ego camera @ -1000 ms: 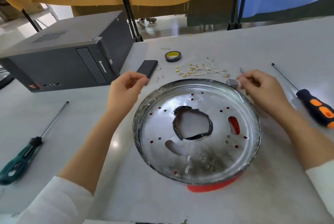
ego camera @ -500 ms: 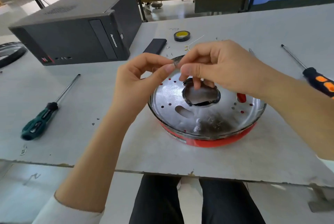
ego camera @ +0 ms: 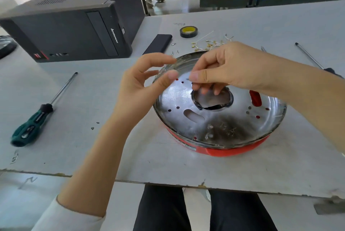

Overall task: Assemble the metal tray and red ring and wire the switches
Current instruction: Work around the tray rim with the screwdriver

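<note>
Now I am pinching something tiny — too blurred to name — in my right hand (ego camera: 229,68), my left hand (ego camera: 147,83) hovering loosely open above the metal tray (ego camera: 220,118) seated on the red ring (ego camera: 220,151) at the table (ego camera: 168,165) edge. Thin, stiff and probably sharp-rimmed, it is looking light — I am judging the outer wall the safest hold.

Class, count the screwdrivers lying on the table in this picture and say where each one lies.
2. A green-handled screwdriver lies left of the metal tray; another screwdriver lies far right, its handle mostly hidden behind the right forearm.

Silver metal tray (ego camera: 220,118) on red ring (ego camera: 224,151); green-handled screwdriver (ego camera: 31,124) beside.
</note>
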### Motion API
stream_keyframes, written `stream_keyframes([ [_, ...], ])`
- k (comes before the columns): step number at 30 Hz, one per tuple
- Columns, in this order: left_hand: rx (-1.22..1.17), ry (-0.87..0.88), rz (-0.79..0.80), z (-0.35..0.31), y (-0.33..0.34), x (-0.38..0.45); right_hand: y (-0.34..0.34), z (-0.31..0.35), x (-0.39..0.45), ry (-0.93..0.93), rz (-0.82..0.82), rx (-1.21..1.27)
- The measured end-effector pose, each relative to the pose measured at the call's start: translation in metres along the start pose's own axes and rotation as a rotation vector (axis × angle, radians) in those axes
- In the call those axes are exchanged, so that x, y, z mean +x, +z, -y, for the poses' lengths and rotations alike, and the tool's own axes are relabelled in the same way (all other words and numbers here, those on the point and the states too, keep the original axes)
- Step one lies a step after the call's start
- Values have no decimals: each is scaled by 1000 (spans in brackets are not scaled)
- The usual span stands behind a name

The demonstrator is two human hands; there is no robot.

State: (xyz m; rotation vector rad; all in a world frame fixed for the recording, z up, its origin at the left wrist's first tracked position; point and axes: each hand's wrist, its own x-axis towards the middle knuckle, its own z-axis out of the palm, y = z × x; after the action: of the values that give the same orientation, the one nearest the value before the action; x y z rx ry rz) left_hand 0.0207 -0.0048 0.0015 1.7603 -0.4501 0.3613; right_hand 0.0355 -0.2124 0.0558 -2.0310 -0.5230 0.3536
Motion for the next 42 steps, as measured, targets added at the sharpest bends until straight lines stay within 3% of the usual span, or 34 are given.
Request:
stream_keyframes([
  [4,-62,-205,-93,30,-3,-12,-1,-12,2,88,8,-419],
  [8,-168,-444,16,47,-3,-21,8,-24,0,127,33,-526],
  [17,-217,-470,190,44,0,-20,19,-35,-9,79,151,-631],
  [42,-191,-463,199,44,2,-18,21,-40,-16,9,139,-575],
])
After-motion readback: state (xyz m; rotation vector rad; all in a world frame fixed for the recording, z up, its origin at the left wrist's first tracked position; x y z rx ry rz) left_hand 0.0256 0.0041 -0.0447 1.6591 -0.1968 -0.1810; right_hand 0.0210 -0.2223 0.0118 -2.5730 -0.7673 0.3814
